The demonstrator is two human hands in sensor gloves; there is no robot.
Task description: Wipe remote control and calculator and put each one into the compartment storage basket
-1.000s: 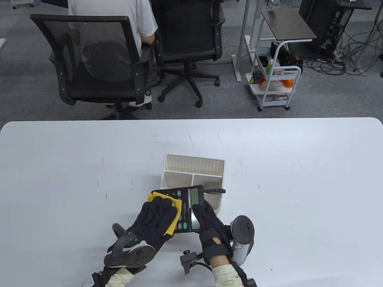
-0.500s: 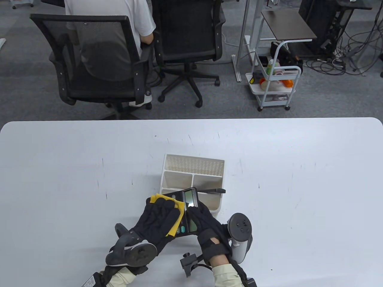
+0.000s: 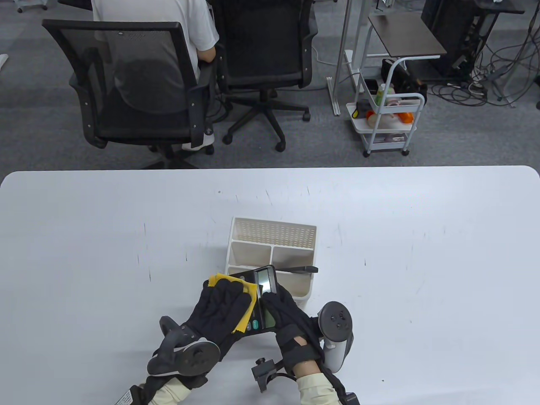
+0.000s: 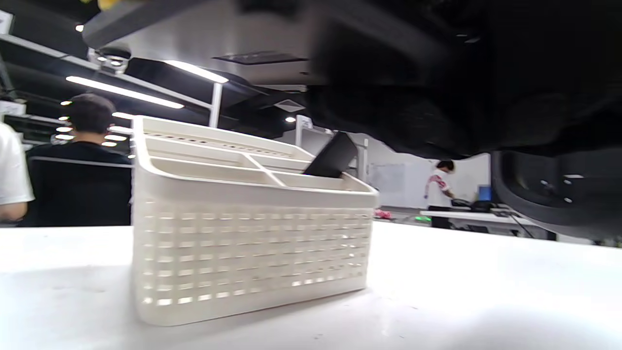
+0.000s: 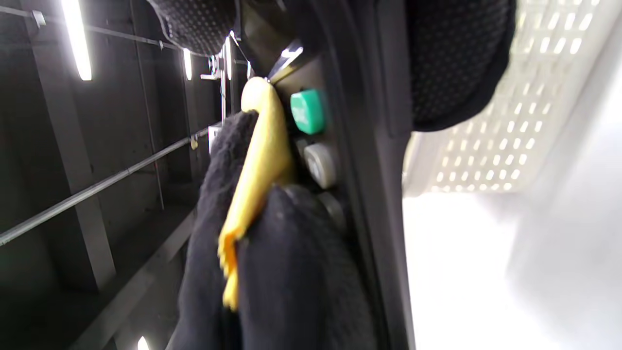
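Note:
A black calculator (image 3: 266,279) is held tilted above the table, just in front of the white compartment basket (image 3: 274,232). My right hand (image 3: 279,306) grips its display end. My left hand (image 3: 225,292) holds a yellow cloth (image 3: 249,290) against the keys, fingers over the cloth. In the right wrist view the cloth (image 5: 262,160) sits between gloved fingers beside the calculator's green key (image 5: 307,112). A black remote control (image 3: 302,269) stands slanted in the basket's front right compartment, and the remote (image 4: 333,156) also shows in the left wrist view.
The basket (image 4: 243,243) has perforated walls and several compartments; its back ones show nothing inside. Beyond the table's far edge stand two office chairs (image 3: 139,84), a seated person and a white trolley (image 3: 388,122).
The calculator has tipped further onto its edge and drawn slightly toward me. Both hands shifted a little left and nearer with it; the cloth stays on the keys.

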